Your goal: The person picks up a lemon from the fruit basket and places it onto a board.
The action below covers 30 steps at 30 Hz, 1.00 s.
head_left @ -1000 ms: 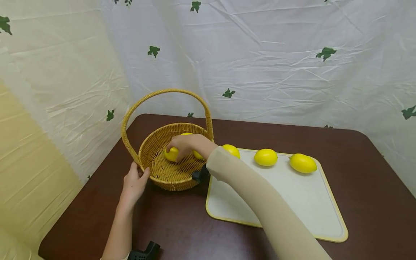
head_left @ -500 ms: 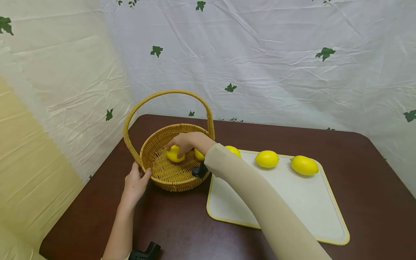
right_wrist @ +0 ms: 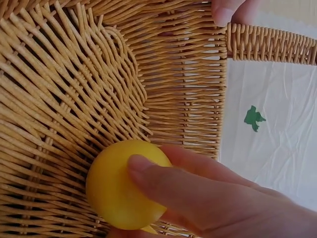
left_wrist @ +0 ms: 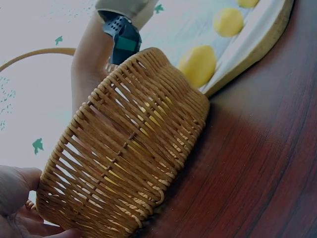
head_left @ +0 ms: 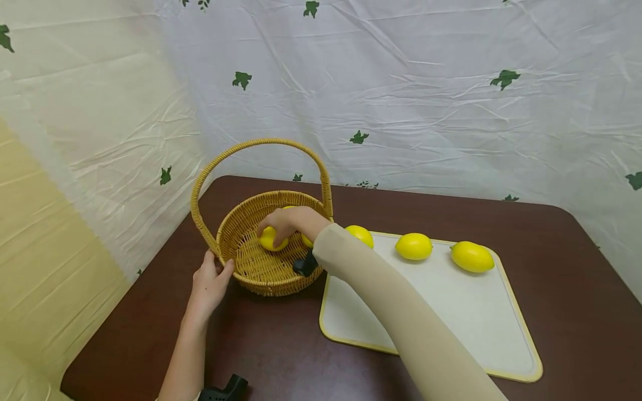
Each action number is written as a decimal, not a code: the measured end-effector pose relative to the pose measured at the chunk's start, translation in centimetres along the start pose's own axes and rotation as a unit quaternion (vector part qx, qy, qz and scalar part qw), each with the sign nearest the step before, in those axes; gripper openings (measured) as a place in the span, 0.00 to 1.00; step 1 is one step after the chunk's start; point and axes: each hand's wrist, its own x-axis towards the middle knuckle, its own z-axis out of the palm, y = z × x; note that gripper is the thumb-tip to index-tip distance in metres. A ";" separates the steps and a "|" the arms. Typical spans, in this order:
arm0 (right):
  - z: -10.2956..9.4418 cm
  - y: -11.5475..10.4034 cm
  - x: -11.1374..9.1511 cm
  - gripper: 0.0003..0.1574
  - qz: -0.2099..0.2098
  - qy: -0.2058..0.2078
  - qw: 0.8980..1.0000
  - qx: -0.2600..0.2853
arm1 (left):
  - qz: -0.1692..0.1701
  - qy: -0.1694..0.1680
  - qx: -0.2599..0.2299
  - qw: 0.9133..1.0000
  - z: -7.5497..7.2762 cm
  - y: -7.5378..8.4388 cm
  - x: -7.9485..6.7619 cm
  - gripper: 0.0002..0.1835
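A wicker basket (head_left: 268,288) with a tall arched handle stands at the left of the table. My right hand (head_left: 291,221) reaches down inside it and grips a lemon (head_left: 271,240). In the right wrist view, the thumb lies across this lemon (right_wrist: 110,191), low against the woven bottom. More yellow fruit (head_left: 307,241) shows in the basket, partly hidden behind my right hand. My left hand (head_left: 209,285) holds the basket's near left rim by the foot of the handle, thumb on the near side.
A white board (head_left: 441,312) with a yellow edge lies right of the basket. Along its far side sit three lemons: one near the basket (head_left: 359,235), a middle lemon (head_left: 413,246) and a right-hand lemon (head_left: 472,257). A leaf-patterned white curtain (head_left: 426,111) hangs behind the table.
The gripped lemon has shifted very slightly right within the basket, with my right hand staying around it. My left hand keeps its place on the rim. The whole head view has drifted a little.
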 end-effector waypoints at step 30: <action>-1.6 1.2 1.8 0.31 -0.020 -0.006 1.000 -0.014 | 0.010 -0.015 -0.004 1.000 -0.4 0.0 3.2 0.31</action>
